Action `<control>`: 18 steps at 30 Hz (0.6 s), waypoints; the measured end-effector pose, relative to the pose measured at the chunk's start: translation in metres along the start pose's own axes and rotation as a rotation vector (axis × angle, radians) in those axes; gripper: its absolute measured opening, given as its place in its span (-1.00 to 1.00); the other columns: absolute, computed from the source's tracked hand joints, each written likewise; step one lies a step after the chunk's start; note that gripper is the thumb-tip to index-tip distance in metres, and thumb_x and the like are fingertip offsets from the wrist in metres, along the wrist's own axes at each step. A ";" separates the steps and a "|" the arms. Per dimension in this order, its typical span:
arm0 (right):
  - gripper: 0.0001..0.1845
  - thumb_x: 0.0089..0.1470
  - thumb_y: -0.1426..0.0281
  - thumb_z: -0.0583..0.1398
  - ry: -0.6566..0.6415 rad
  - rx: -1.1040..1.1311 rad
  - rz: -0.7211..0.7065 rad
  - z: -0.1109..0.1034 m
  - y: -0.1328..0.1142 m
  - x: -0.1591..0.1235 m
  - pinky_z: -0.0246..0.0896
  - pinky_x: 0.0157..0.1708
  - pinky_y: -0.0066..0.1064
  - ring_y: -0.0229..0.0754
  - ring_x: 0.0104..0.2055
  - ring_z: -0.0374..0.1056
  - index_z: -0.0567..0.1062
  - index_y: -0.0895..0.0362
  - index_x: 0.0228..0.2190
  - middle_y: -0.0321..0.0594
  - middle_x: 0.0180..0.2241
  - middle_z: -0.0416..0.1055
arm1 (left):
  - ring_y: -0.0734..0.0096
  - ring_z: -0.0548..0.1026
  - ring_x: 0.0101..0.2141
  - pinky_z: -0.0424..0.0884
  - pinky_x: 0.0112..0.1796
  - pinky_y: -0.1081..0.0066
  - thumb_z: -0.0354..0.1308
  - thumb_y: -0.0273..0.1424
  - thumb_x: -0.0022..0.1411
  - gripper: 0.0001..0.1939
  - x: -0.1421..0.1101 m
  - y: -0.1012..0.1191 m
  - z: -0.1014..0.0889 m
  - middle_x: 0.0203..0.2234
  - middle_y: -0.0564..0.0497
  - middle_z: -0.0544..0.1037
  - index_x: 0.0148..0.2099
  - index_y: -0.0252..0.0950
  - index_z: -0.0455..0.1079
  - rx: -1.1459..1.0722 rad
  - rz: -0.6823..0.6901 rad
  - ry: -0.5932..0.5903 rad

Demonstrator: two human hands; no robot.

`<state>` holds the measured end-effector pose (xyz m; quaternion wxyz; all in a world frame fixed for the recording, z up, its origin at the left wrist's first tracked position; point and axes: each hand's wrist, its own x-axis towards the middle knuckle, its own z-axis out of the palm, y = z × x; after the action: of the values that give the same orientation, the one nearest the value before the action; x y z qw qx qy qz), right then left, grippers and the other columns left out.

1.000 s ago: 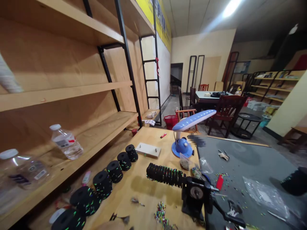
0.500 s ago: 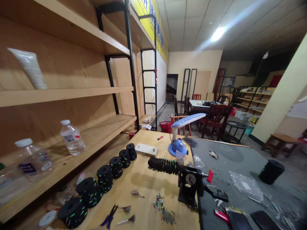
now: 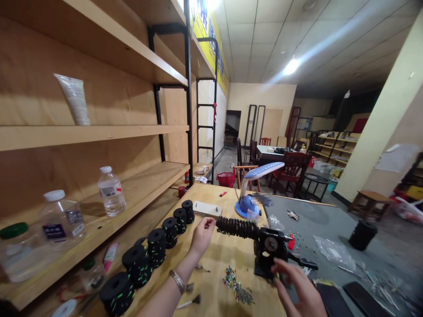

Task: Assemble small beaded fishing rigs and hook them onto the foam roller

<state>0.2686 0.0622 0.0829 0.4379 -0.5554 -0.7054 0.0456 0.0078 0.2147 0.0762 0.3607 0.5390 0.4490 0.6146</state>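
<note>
A black hand-cranked winder (image 3: 271, 244) stands at the table's seam, with a row of black foam rings or spools (image 3: 236, 226) on its shaft pointing left. My left hand (image 3: 201, 240), a silver bracelet at its wrist, is at the free end of that row with thumb and fingers pinched together. What is between those fingertips is too small to make out. In front of the winder's base, low on the right, my right hand (image 3: 299, 286) has its fingers apart and holds nothing visible. A pile of small coloured fishing-lure-like pieces (image 3: 236, 284) lies between my arms.
Several black foam spools (image 3: 157, 246) line the table's left side. Behind the winder stand a blue desk lamp (image 3: 246, 204) and a pale board with pegs (image 3: 208, 209). Bottles (image 3: 111, 191) sit on the left shelf. Phones (image 3: 363, 299) and plastic bags (image 3: 333, 252) lie right.
Both my hands have come into view from below, the left reaching the row's free end, the right nearing the winder. The view has shifted slightly, so the winder sits farther right and lower.
</note>
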 end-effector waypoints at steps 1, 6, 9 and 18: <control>-0.66 0.13 0.24 0.14 0.019 -0.051 -0.058 0.001 0.000 0.018 0.38 -0.12 -0.19 0.00 -0.10 0.41 0.42 0.02 -0.05 -0.11 -0.18 0.48 | 0.24 0.50 -0.37 0.40 -0.30 0.33 0.20 -0.07 0.04 -0.62 0.001 -0.010 0.001 -0.45 -0.05 0.55 -0.30 -0.32 0.46 -0.004 -0.007 -0.036; -0.50 0.07 0.32 0.13 -0.053 -0.261 -0.203 0.010 -0.009 0.092 0.25 0.03 -0.14 0.04 0.08 0.26 0.33 0.17 0.06 0.01 0.00 0.41 | 0.25 0.51 -0.25 0.40 -0.20 0.33 0.13 -0.20 0.14 -0.67 0.009 -0.035 -0.002 -0.26 -0.11 0.58 -0.13 -0.32 0.43 -0.035 0.006 -0.184; -0.43 0.04 0.30 0.16 -0.174 -0.301 -0.280 0.027 -0.019 0.114 0.16 0.09 -0.07 0.08 0.13 0.19 0.30 0.20 0.09 0.04 0.05 0.37 | 0.27 0.51 -0.30 0.40 -0.26 0.34 0.15 -0.24 0.14 -0.73 0.017 -0.041 -0.003 -0.29 -0.10 0.58 -0.17 -0.32 0.42 -0.037 0.019 -0.233; -0.22 -0.07 0.15 0.27 -0.483 -0.421 -0.272 0.095 -0.044 0.155 0.05 0.04 -0.11 0.14 0.10 0.22 0.24 0.14 0.15 0.03 0.07 0.37 | 0.35 0.44 -0.39 0.33 -0.37 0.40 0.04 -0.26 0.24 -0.78 0.015 -0.049 0.000 -0.33 -0.07 0.53 -0.17 -0.30 0.35 0.005 0.065 -0.256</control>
<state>0.1726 0.2129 0.1370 0.1363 -0.5079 -0.8501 -0.0295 0.0030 0.2456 0.0348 0.3938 0.6281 0.3831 0.5511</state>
